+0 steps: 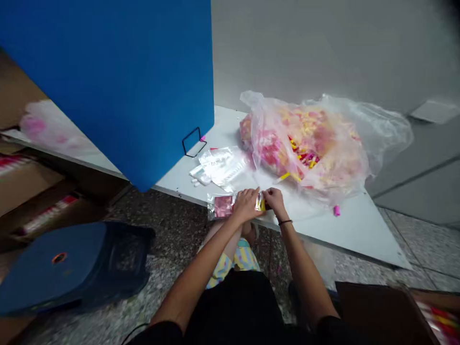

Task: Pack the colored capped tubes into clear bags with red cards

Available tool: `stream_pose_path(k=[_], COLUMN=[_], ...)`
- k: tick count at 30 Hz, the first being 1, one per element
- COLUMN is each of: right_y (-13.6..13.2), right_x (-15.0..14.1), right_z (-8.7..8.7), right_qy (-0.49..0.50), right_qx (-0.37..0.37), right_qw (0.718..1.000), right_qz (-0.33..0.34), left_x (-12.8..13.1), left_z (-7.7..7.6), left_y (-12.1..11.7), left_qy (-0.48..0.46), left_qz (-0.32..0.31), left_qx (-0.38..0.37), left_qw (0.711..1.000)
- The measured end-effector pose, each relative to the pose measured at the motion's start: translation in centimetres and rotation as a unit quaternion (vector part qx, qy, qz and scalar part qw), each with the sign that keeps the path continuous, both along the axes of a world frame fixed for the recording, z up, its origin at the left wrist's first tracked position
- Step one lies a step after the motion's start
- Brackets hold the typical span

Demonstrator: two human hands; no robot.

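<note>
Left hand (pixel 246 205) and right hand (pixel 273 200) pinch a light, floppy plastic packet (pixel 223 206) by its end, just below a bulging bag (pixel 305 148).

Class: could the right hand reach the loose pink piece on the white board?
Probably yes: the white board runs unobstructed from the right hand to the pink piece, with the plastic bag just behind.

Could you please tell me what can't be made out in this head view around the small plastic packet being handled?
Head view:
- Middle of the packet: hidden by the left grip and right grip.
- Pieces inside the big plastic bag: blurred by cloudy film.
- Box at lower right: cut off by the picture edge.
</note>
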State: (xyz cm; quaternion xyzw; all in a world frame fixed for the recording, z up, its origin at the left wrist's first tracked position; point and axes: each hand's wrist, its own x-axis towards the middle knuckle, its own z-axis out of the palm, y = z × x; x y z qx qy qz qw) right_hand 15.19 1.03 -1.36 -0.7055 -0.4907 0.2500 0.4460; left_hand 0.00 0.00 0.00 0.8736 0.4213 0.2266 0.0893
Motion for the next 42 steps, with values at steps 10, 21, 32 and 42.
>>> stream_pose_path(k=[10,21,32,42], right_y=[-1.6,-4.1,-8.0,-11.6], right_x=[-1.1,-1.0,-3.6,-5.3], right_z=[0.9,0.7,7.0,12.1], right_qy=[0.026,0.026,-0.088,-0.181], right_qx=[0.017,-0.005,0.231,0.351], right_qw=[1.0,1.0,0.962,0.904], right_qz=[-0.003,-0.009,0.117,0.162], left_x=[0.0,0.2,-2.2,-3.4], left_z=[0.0,0.1,4.9,7.9], left_y=[-0.1,-0.5,-5.0,-6.0], left_qy=[-0.018,-0.047,-0.282,-0.568], left_qz=[0.008,0.037,0.076,-0.004], left_qx=[-0.005,-0.007,-0.09,-0.274], left_qw=[1.0,0.998,0.952,0.776])
